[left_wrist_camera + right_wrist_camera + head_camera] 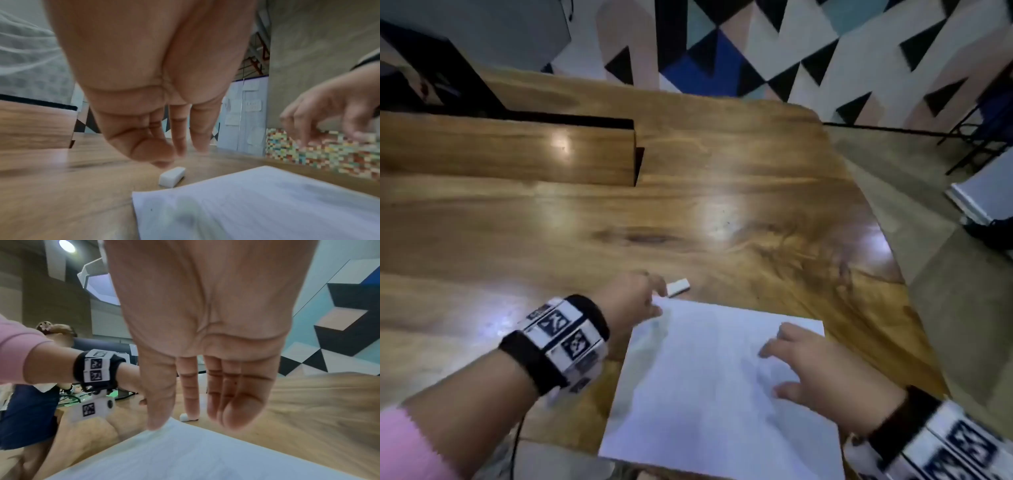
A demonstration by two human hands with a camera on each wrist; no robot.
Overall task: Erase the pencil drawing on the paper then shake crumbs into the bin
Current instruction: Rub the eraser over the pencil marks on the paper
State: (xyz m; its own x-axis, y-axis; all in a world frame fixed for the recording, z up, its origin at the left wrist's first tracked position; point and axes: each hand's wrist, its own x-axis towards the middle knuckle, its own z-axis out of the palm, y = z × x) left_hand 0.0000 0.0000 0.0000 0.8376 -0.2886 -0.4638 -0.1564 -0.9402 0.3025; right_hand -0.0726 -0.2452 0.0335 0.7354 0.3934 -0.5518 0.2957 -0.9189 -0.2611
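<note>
A white sheet of paper (709,387) lies on the wooden table (585,222) in front of me, with only faint grey marks showing on it. Just past its far left corner sits a small white eraser (678,287). My left hand (657,293) is at that corner. In the left wrist view its straight fingers (180,146) hover just over the eraser (172,176) and hold nothing. My right hand (780,359) is spread over the right half of the paper (185,454), fingers pointing down, thumb (156,421) at the sheet. No bin shows.
A raised wooden divider (517,150) crosses the table's far left. The table's rounded right edge (890,253) drops to grey floor, where a white panel (979,195) leans. In the right wrist view another person (28,410) sits beyond my left arm.
</note>
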